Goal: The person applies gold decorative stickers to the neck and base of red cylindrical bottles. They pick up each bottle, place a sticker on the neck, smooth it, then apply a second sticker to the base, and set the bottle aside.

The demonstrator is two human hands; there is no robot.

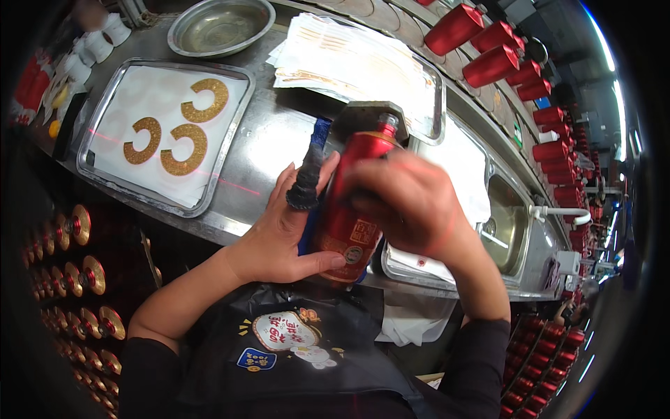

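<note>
A red metallic bottle (pixel 349 209) with a gold label lies tilted before me, its neck pointing up and away. My left hand (pixel 289 223) grips it from the left, the thumb across its lower part. A black cover (pixel 304 185) sits on one finger of that hand. Curled over the bottle's upper right side, my right hand (pixel 408 195) is blurred by motion. Something dark shows under its fingers, too hidden to name. A blue support (pixel 307 230) shows beneath the bottle, and a dark angular block (pixel 363 112) stands behind its neck.
To the left, a metal tray (pixel 84 157) holds gold C-shaped pieces (pixel 185 149) on white paper. A steel basin (pixel 222 28) and stacked white sheets (pixel 349 59) lie behind. A sink (pixel 506 209) with a white tap (pixel 562 213) is right. Red bottles (pixel 453 29) line a conveyor (pixel 391 17).
</note>
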